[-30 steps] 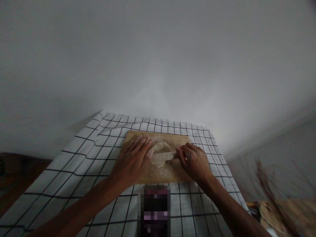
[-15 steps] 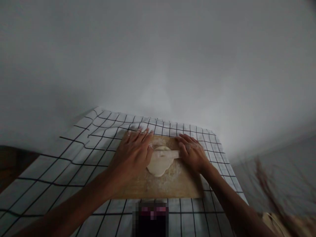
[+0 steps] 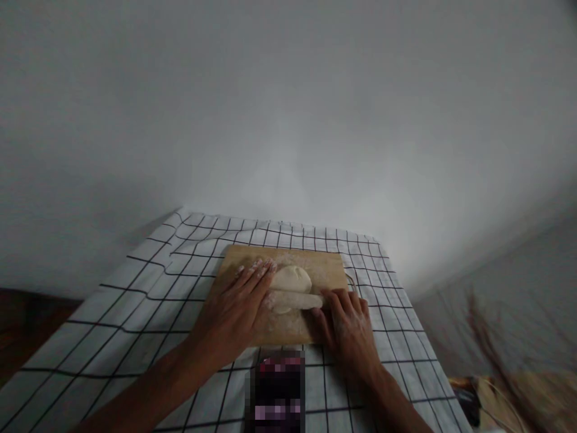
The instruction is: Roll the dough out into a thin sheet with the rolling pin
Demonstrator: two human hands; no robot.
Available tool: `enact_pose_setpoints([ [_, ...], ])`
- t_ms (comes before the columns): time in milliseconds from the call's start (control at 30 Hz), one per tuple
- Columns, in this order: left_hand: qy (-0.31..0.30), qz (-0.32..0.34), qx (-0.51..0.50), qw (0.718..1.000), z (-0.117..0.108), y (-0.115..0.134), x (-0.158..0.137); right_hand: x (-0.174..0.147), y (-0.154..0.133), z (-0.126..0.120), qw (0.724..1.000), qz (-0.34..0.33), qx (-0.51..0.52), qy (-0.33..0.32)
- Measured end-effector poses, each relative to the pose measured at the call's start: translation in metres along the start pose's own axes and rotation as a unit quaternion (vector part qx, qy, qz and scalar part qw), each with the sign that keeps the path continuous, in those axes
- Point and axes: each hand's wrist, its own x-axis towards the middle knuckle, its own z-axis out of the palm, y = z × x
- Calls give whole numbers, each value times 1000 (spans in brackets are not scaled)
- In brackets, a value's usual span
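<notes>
A pale rolling pin lies across a piece of white dough on a wooden board. The dough's larger part shows beyond the pin, and a small edge peeks out on the near side. My left hand rests flat over the pin's left end, fingers stretched out and floury at the tips. At the other end, my right hand has its fingers curled over the pin's tip, its thumb on the near side. Both ends of the pin are partly hidden by the hands.
The board lies on a white cloth with black grid lines. A pixelated dark patch covers something at the near edge. A pale wall rises behind the table. Thin dry branches stand at the lower right.
Both hands and the rolling pin have come nearer to me over the dough, uncovering its far part. My right hand's fingers are more bent than before. The view has shifted slightly.
</notes>
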Motion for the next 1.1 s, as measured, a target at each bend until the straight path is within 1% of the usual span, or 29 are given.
enact_pose_setpoints([
  [100, -13, -21, -2, 1000, 2, -4, 5, 25, 2, -8, 1000, -2, -19, -18],
  [200, -20, -52, 8, 998, 4, -10, 20, 65, 8, -20, 998, 15, -37, -52],
  [267, -12, -66, 18, 998, 8, -17, 32, 94, 14, -24, 994, 19, -58, -87],
  [300, -7, -71, 22, 997, 10, -21, 38, 106, 17, -23, 993, 14, -63, -103],
  [367, 1, -76, 27, 997, 15, -27, 48, 124, 25, -16, 991, -17, -58, -123],
  [433, 10, -71, 31, 997, 17, -30, 56, 130, 34, -3, 991, -47, -38, -123],
  [500, 19, -57, 35, 998, 15, -27, 60, 125, 42, 10, 992, -55, -14, -116],
  [600, 20, -41, 37, 998, 9, -19, 60, 102, 45, 20, 996, -36, 9, -85],
  [733, 19, -26, 15, 999, 4, -8, 46, 62, 34, 15, 998, -38, 35, -42],
  [833, 15, -9, 10, 1000, 3, -2, 26, 31, 22, 10, 998, -54, 44, -12],
  [933, 6, 16, 6, 1000, 3, 5, 4, 4, 10, 8, 998, -43, 42, 5],
  [1033, -4, 22, -13, 1000, 0, 6, -15, -9, -1, 6, 999, -20, 38, -5],
  [1100, -30, 22, -57, 998, -6, -2, -18, -10, -4, 4, 999, -19, 40, -4],
])
